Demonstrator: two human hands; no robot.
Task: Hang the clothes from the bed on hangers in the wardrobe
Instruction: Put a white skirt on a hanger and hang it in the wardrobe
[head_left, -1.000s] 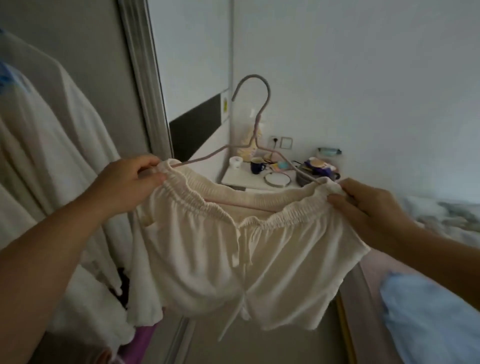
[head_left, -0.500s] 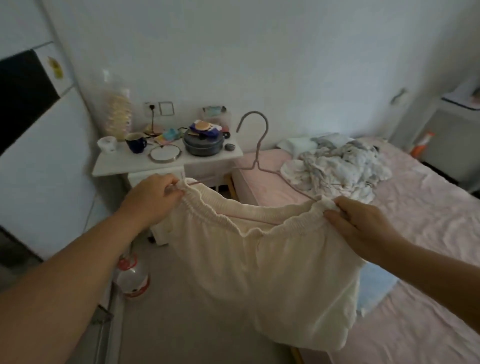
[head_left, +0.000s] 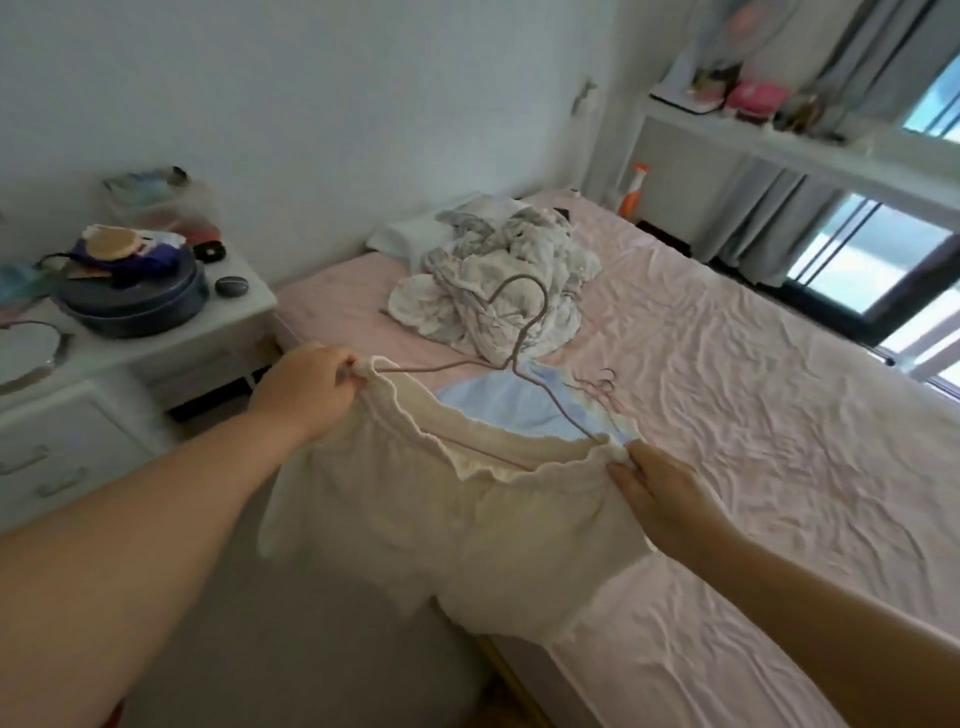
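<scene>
Cream shorts (head_left: 447, 525) hung in mid-air over the near corner of the bed (head_left: 753, 395), their elastic waistband stretched across a thin wire hanger (head_left: 524, 358) whose hook rose clear above the cloth. The left hand (head_left: 304, 392) was closed on the waistband and the hanger's left end together, and the right hand (head_left: 662, 491) pinched the waistband at the hanger's right end, so both hands carried the garment between them. Judging by this, the shorts were already on their hanger, but the wardrobe was not in view, so hanging them up was not yet done. More work looked to remain: a pale blue garment (head_left: 511, 408) lay flat on the pink sheet just behind the shorts, with another thin hanger (head_left: 602, 379) resting beside it, and a crumpled heap of white and grey clothes (head_left: 498, 291) sat near the head of the bed, touching the pillow (head_left: 410, 236). Left of the bed stood a white nightstand (head_left: 130, 358) carrying a dark round pot (head_left: 137, 306) piled with small oddments I could not make out, and a round mirror (head_left: 26, 348) at its front edge. Under the window ledge at the far corner stood an orange spray bottle (head_left: 631, 189).
</scene>
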